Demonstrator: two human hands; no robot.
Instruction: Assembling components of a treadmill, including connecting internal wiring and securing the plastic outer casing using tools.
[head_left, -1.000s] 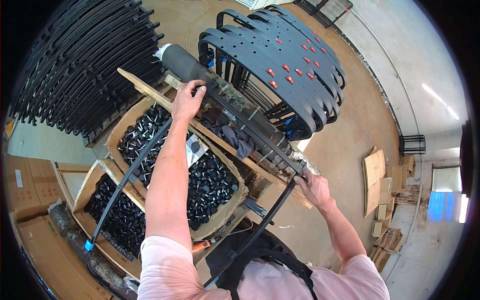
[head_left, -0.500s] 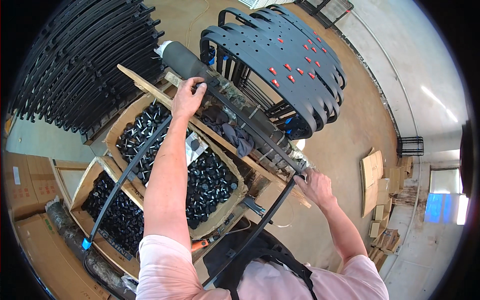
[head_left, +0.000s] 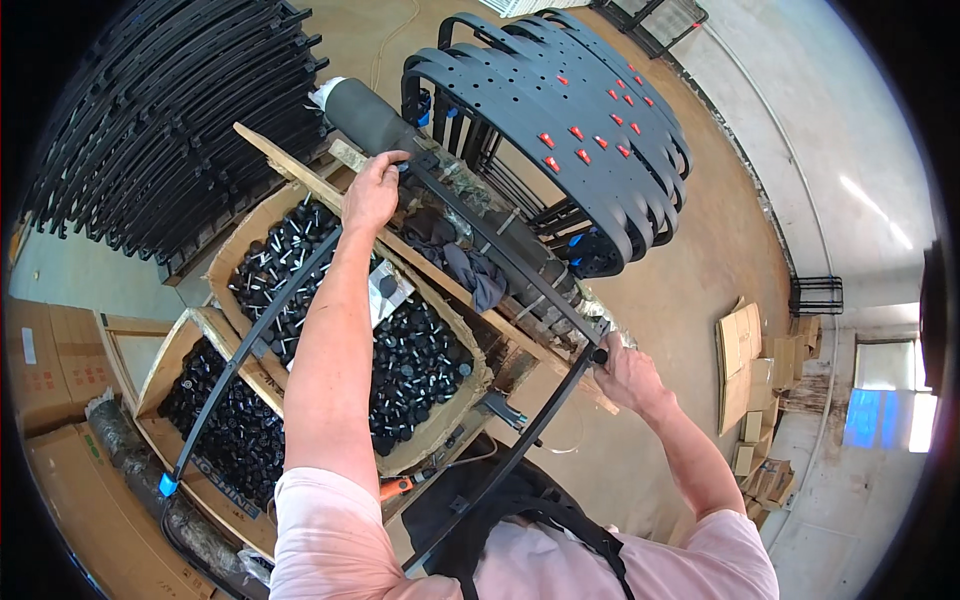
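Note:
A black metal frame lies across a padded rest, its two side bars bending back toward me. At its far left corner, my left hand is closed around the end of the bar; its fingertips partly hide what is there. At the near right corner, my right hand pinches a round black screw-in foot against the frame. Under my left forearm, an open carton holds many black feet with metal studs. Another box of small black parts stands to its left.
Stacked black curved frames rise at far left. Black frames with red clips stand beyond the rest. A wooden board and dark cloth lie beside the bar. An orange-handled tool sits near me. Flattened cartons lean right.
The round black foot now shows at my right fingertips, where the fingers covered it before. My left fingers have shifted slightly at the corner. The frame stays in nearly the same place.

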